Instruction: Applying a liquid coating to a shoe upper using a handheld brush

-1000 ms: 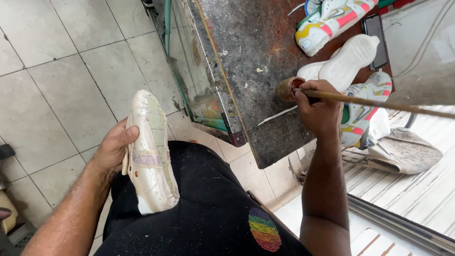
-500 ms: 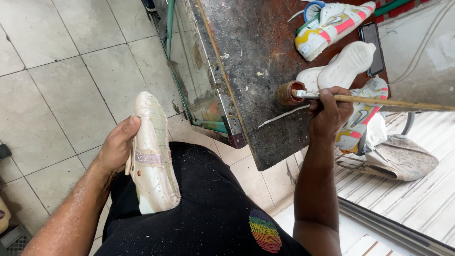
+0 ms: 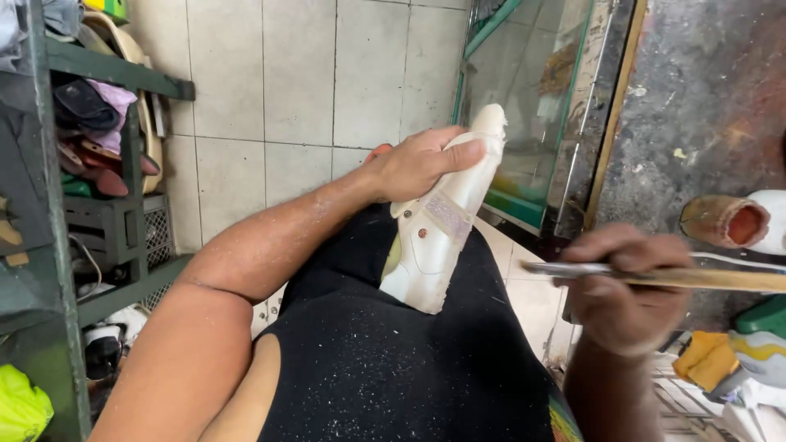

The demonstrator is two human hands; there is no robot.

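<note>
Left hand (image 3: 422, 164) has its fingers (image 3: 458, 155) wrapped over one white shoe (image 3: 446, 214), clasping it sole-up against the black-clad lap, toe pointing toward the glass cabinet (image 3: 524, 106). Right hand (image 3: 626, 295) has its fingers clenched around one wooden-handled brush (image 3: 696, 278), held level. Half a second ago that brush sat at the small brown pot (image 3: 725, 221) on the table (image 3: 696, 106); now it's lifted off and drawn toward the lap, and the view has swung left (the shoe itself has barely shifted in its grip). One pot, open, reddish inside, still on the dark scuffed table. A greyish rectangular patch marks the shoe's side. Further out: the tiled floor (image 3: 295, 74), and a green metal shelf (image 3: 49, 205) crammed with footwear.
</note>
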